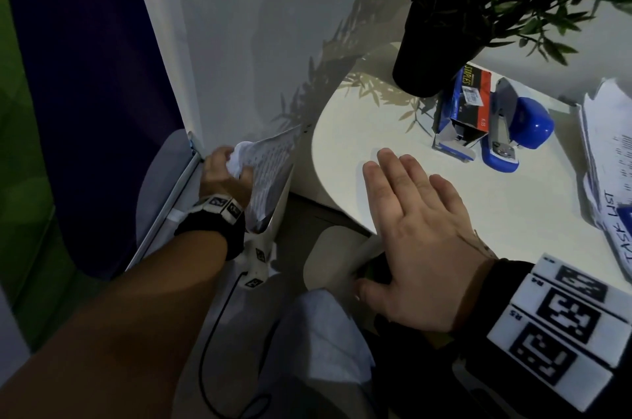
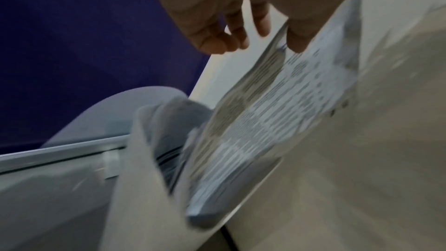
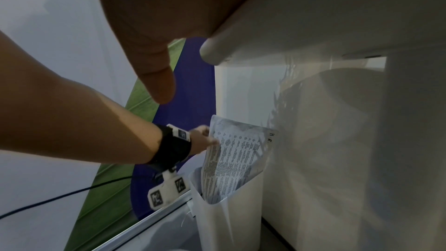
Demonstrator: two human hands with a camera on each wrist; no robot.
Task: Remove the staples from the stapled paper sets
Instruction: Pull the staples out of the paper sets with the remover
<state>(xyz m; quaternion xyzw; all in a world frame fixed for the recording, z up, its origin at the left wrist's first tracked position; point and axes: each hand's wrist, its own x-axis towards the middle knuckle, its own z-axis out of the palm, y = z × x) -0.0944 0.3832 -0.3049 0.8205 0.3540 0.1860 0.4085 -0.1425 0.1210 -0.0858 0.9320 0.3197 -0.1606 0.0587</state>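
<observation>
The right hand lies nearest, laid flat on the rounded edge of the white counter. Its fingers are straight and slightly spread, and they hold nothing; in the right wrist view the thumb points down past the counter's rim.

Lower and to the left, the left hand reaches down beside the counter. Its fingers and thumb pinch the top corner of a printed paper set, which stands tilted with its lower end inside a tall white bin against the wall. The other fingers are loosely curled behind the sheets. Whether this set still carries a staple cannot be told; the wrist view is blurred.

The grip is a light one at a single corner, so the sheets could slip, or tear there, if they catch on the bin's rim. A loose page could fan out and drop deep into the bin, or behind it. If the set is meant to go in as finished, a staple left in the corner under the fingers would be missed.

Further along the counter stand a blue stapler and an open staples box, touching each other in front of a black plant pot. More papers, one marked "TASK LIST", lie at the right edge, well apart from the bin.
</observation>
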